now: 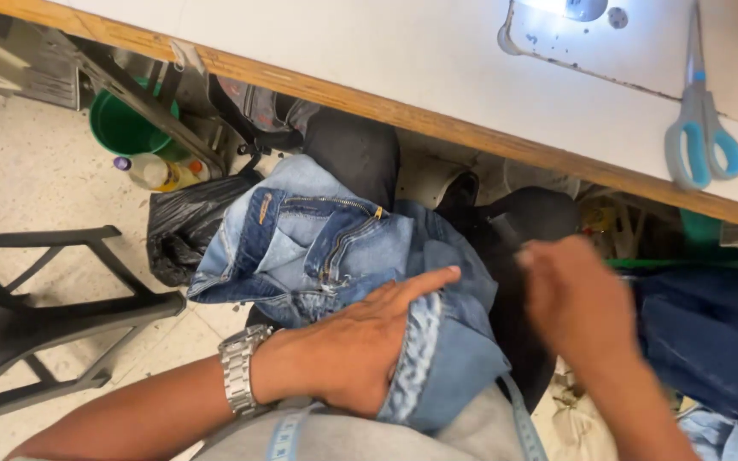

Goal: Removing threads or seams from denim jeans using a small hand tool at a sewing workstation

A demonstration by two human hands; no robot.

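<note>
A pair of blue jeans (335, 256) lies bunched across the person's lap below the table edge (437, 124), its open zipper fly running away from the body and just ahead of the left hand (360, 341). That hand presses flat on the denim, fingers extended (a metal watch on the wrist). The right hand (578, 303), blurred, hovers just beside the cloth; its grip cannot be told.

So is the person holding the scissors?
No, the scissors lie untouched on the table, away from both hands.
</note>
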